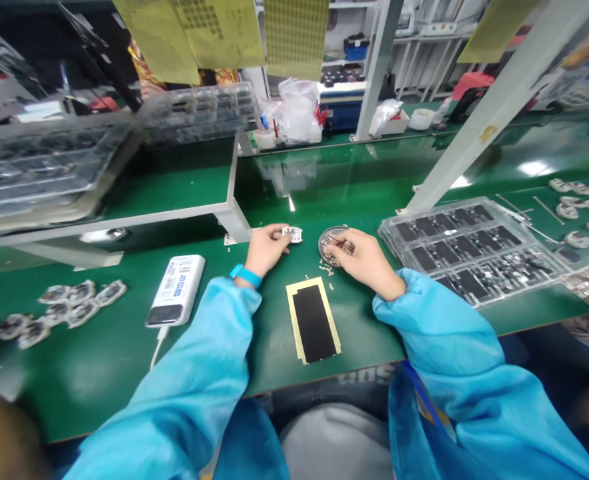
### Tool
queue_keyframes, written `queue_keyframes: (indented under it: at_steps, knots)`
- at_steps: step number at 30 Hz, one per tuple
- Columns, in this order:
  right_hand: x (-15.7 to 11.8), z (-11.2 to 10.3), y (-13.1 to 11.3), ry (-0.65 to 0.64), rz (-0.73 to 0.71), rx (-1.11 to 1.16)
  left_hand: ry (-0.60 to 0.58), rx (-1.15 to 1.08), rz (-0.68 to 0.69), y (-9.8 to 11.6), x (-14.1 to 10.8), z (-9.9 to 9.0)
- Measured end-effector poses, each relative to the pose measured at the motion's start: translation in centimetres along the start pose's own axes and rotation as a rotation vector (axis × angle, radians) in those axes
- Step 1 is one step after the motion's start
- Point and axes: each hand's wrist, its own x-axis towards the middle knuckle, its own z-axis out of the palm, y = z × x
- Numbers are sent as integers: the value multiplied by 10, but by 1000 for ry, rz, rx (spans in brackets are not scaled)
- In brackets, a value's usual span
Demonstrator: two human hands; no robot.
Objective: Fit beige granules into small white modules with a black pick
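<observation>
My left hand (267, 251) pinches a small white casing (293, 234) between thumb and fingers, just above the green bench. Over a round, dark, perforated dish (328, 244) my right hand (357, 259) has its thumb and fingertips pressed together. Whatever lies between those fingertips is too small to make out. Small light pieces (327, 269) are scattered at the dish's near edge. Nearer to me lies a black sheet on yellow backing (315, 323), between my two forearms.
On the left lie a white power bank (177, 290) with a cable and several white casings (69, 310). Clear trays of dark parts (469, 247) sit on the right. A raised green shelf (174, 177) and a slanted white post (479, 127) stand beyond my hands.
</observation>
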Motion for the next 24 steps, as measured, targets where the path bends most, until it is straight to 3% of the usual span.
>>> queue_keyframes:
  at_steps: [3, 5, 7, 10, 17, 24]
  knots:
    - [-2, 2, -6, 12, -94, 110, 172, 135, 83, 2, 36, 6]
    - [-3, 4, -10, 1, -140, 160, 294, 336, 207, -1, 44, 14]
    - [-5, 6, -13, -14, -172, 182, 325, 485, 320, -5, 45, 22]
    - [-8, 12, -16, -73, -196, 202, 227, 555, 380, -6, 46, 29]
    - [-14, 29, -15, -197, -204, 189, -158, 604, 371, 15, 71, 26]
    - [-7, 14, -14, -339, -44, 64, -303, 794, 50, 19, 99, 20]
